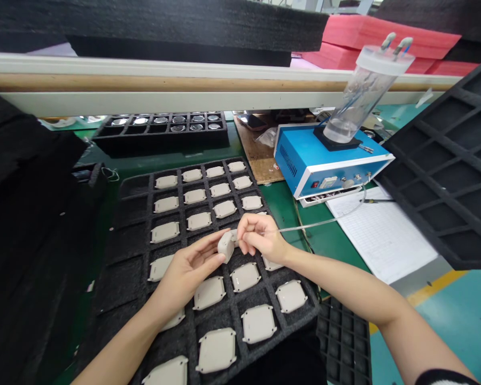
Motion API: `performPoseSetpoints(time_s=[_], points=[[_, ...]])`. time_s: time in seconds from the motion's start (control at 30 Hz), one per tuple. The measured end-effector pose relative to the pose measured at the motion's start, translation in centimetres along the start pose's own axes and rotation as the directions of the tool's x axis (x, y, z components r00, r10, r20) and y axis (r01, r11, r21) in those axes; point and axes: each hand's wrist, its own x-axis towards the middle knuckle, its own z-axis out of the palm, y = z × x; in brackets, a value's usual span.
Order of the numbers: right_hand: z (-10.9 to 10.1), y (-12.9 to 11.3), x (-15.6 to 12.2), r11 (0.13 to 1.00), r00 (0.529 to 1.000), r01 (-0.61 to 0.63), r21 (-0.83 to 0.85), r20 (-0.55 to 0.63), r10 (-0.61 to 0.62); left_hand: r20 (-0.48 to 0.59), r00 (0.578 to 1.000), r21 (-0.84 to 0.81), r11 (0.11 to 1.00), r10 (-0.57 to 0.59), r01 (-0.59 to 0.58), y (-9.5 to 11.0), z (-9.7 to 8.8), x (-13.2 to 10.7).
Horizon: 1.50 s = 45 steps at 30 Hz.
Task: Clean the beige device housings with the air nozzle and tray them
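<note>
My left hand point(194, 267) grips a beige watch case point(225, 246) on edge between thumb and fingers, above the black foam tray point(190, 321). My right hand point(262, 238) is pinched close against the right side of that case. From its fingers a thin clear tube point(316, 225) runs right to the blue machine point(332, 160); the tip is too small to make out. Under both hands, more beige watch cases point(216, 350) lie flat in the tray's compartments. The compartments down the tray's left side hold none.
On the blue machine stands a clear cylinder point(350, 109) with some liquid. A paper sheet point(388, 235) with a pen lies right. Another foam tray point(452, 155) leans at far right. Dark foam point(24, 230) is stacked left. A shelf rail point(184, 80) crosses behind, above a tray of round pieces point(160, 141).
</note>
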Motion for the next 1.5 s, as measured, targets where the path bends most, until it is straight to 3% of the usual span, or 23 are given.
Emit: performPoseSetpoints(time_s=[1.5], points=[[0.22,-0.13,-0.11,1.000,1.000,-0.003,-0.025,-0.015,0.003,0.030,1.000,-0.043,0.999,-0.004,0.005,-0.54,-0.13,0.12]])
